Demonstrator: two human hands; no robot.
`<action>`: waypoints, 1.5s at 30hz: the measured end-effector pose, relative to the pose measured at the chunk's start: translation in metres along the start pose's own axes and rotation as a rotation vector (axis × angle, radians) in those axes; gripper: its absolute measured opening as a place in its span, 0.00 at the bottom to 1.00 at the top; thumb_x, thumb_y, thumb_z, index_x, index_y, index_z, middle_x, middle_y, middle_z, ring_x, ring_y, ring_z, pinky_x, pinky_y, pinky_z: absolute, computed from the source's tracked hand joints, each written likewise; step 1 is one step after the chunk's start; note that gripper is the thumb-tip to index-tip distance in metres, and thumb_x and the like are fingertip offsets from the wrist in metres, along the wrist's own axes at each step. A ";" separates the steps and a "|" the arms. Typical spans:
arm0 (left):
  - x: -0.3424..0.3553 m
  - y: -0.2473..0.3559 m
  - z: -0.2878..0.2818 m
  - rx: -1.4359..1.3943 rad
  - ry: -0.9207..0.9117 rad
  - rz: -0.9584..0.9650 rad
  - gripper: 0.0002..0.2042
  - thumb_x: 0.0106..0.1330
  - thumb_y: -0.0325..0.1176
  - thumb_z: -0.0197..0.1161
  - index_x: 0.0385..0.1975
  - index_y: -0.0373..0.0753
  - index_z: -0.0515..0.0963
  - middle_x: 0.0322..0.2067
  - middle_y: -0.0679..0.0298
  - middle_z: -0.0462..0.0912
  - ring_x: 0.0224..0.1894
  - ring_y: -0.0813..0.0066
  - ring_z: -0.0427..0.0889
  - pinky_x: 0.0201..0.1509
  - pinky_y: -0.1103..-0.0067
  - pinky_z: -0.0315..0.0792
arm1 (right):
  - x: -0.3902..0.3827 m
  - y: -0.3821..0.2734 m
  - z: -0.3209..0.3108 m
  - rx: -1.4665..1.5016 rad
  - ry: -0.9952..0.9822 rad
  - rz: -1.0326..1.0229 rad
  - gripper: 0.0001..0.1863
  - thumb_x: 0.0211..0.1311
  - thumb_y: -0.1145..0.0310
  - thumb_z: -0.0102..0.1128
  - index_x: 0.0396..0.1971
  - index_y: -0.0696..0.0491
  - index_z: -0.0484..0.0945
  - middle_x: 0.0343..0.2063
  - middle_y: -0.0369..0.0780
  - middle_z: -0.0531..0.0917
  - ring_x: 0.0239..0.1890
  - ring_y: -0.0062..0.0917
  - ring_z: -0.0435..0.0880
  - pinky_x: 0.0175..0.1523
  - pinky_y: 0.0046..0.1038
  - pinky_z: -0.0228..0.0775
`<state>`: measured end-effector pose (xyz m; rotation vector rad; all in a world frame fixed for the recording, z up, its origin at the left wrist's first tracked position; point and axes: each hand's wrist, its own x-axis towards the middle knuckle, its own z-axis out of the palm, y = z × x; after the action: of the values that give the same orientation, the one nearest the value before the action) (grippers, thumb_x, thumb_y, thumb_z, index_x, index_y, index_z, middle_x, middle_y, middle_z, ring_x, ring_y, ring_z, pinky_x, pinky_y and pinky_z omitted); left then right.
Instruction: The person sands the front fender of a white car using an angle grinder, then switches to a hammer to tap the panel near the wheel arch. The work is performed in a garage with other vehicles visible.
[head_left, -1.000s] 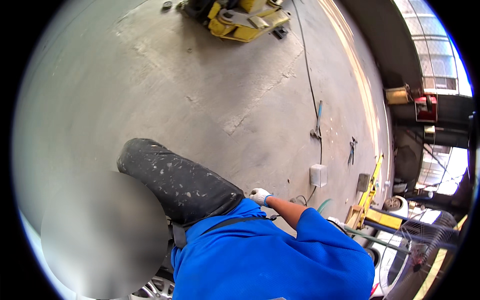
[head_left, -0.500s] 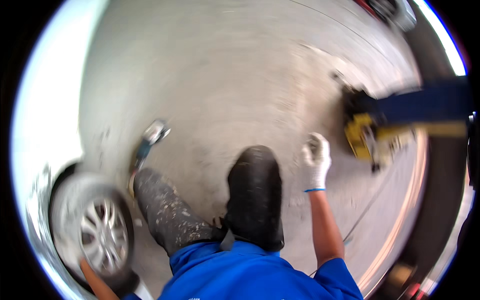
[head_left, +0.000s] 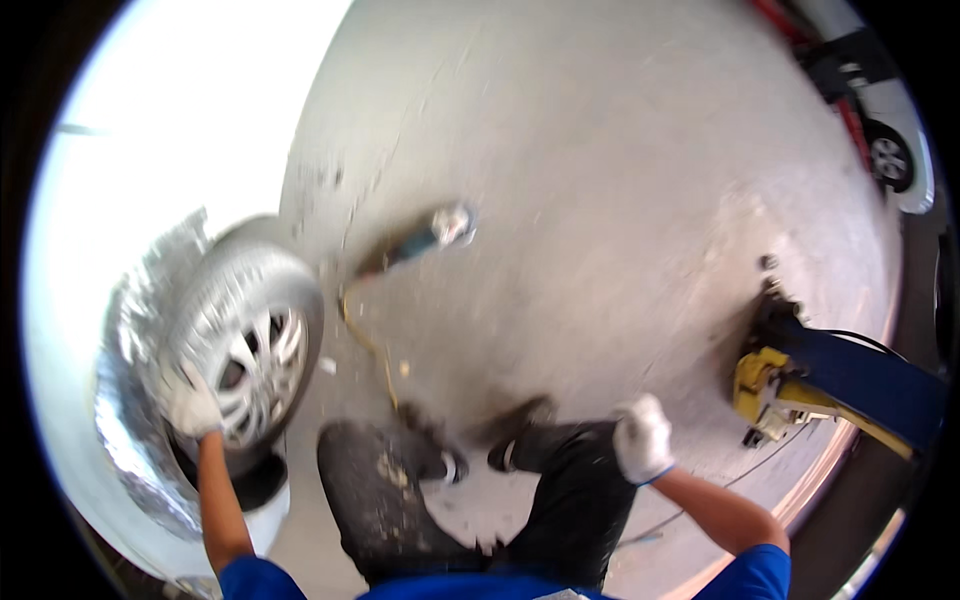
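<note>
My left hand (head_left: 193, 402), in a white glove, rests on the sidewall of a car wheel (head_left: 240, 285), with its fingers stretched out toward the silver rim. The wheel sits in the arch of a pale car (head_left: 200, 130) on my left; shiny silver sheeting (head_left: 135, 330) covers the arch edge. My right hand (head_left: 642, 438), also gloved in white, hangs over my right knee with its fingers curled in. Nothing shows in it. A teal power tool with a round pale head (head_left: 418, 242) lies on the floor ahead of the wheel.
A yellow cord (head_left: 370, 345) runs from the tool toward my feet. On the right stands a blue and yellow lift-like steel arm (head_left: 850, 385), with a thin dark cable on the floor near it. Another white car (head_left: 905, 110) is at the far right.
My view has swung left and my body has lowered, with both knees bent. My left hand has moved up over the tyre. The right hand has come down next to my knee.
</note>
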<state>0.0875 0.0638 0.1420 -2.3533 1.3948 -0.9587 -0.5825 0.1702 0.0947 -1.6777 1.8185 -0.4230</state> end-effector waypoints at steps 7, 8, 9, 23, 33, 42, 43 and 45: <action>-0.011 0.025 -0.141 -0.228 -0.683 0.415 0.33 0.57 0.47 0.64 0.61 0.36 0.69 0.55 0.51 0.73 0.60 0.52 0.70 0.62 0.62 0.66 | -0.101 -0.053 -0.019 -0.497 -0.114 0.115 0.11 0.52 0.66 0.56 0.34 0.49 0.83 0.43 0.43 0.82 0.48 0.41 0.79 0.51 0.41 0.72; -0.025 -0.003 -0.152 -0.385 -0.708 0.438 0.29 0.58 0.48 0.63 0.58 0.40 0.73 0.54 0.52 0.74 0.60 0.51 0.71 0.62 0.59 0.67 | -0.094 -0.083 0.001 -0.474 -0.080 0.182 0.13 0.49 0.64 0.59 0.35 0.49 0.83 0.43 0.43 0.82 0.50 0.41 0.79 0.51 0.40 0.72; -0.040 -0.007 -0.162 -0.458 -0.589 0.582 0.24 0.57 0.48 0.63 0.52 0.44 0.77 0.53 0.52 0.74 0.60 0.50 0.71 0.62 0.58 0.67 | -0.102 -0.119 0.001 -0.394 -0.058 0.405 0.15 0.48 0.63 0.61 0.38 0.48 0.83 0.45 0.44 0.81 0.51 0.41 0.78 0.53 0.41 0.73; -0.130 -0.216 -0.133 -0.387 -1.621 0.930 0.28 0.56 0.58 0.60 0.44 0.39 0.86 0.47 0.50 0.86 0.54 0.49 0.82 0.59 0.64 0.73 | -0.281 -0.093 -0.111 0.916 0.318 1.188 0.07 0.64 0.69 0.57 0.39 0.55 0.76 0.23 0.38 0.78 0.20 0.26 0.78 0.25 0.32 0.74; 0.072 -0.061 -0.213 -0.749 -1.079 0.571 0.22 0.61 0.50 0.58 0.41 0.36 0.85 0.41 0.45 0.86 0.48 0.46 0.84 0.54 0.63 0.76 | -0.604 -0.108 0.110 3.291 1.054 1.257 0.16 0.64 0.57 0.51 0.36 0.55 0.80 0.27 0.44 0.83 0.33 0.36 0.83 0.43 0.43 0.75; 0.022 0.065 -0.344 -1.055 -1.213 1.106 0.15 0.63 0.34 0.63 0.45 0.30 0.81 0.37 0.55 0.85 0.33 0.73 0.84 0.38 0.77 0.80 | -0.612 -0.320 0.198 1.523 0.574 1.656 0.18 0.70 0.54 0.41 0.24 0.48 0.68 0.17 0.37 0.69 0.18 0.29 0.65 0.23 0.35 0.55; 0.011 0.061 -0.361 -1.006 -1.212 1.169 0.16 0.63 0.34 0.63 0.45 0.30 0.81 0.38 0.55 0.85 0.33 0.72 0.84 0.38 0.77 0.80 | -0.603 -0.336 0.153 1.432 0.595 1.666 0.09 0.66 0.63 0.50 0.28 0.51 0.72 0.19 0.38 0.74 0.19 0.28 0.72 0.23 0.35 0.61; -0.053 0.064 -0.389 -0.832 -1.273 1.407 0.16 0.63 0.35 0.63 0.45 0.30 0.81 0.36 0.56 0.85 0.33 0.73 0.84 0.38 0.77 0.79 | -0.645 -0.361 0.178 1.533 0.790 1.775 0.03 0.62 0.70 0.56 0.32 0.53 0.75 0.21 0.38 0.77 0.19 0.27 0.75 0.23 0.33 0.67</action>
<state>-0.2251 0.1220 0.3807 -0.9561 2.1040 1.3615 -0.1903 0.7791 0.3274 1.2521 1.6795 -1.1180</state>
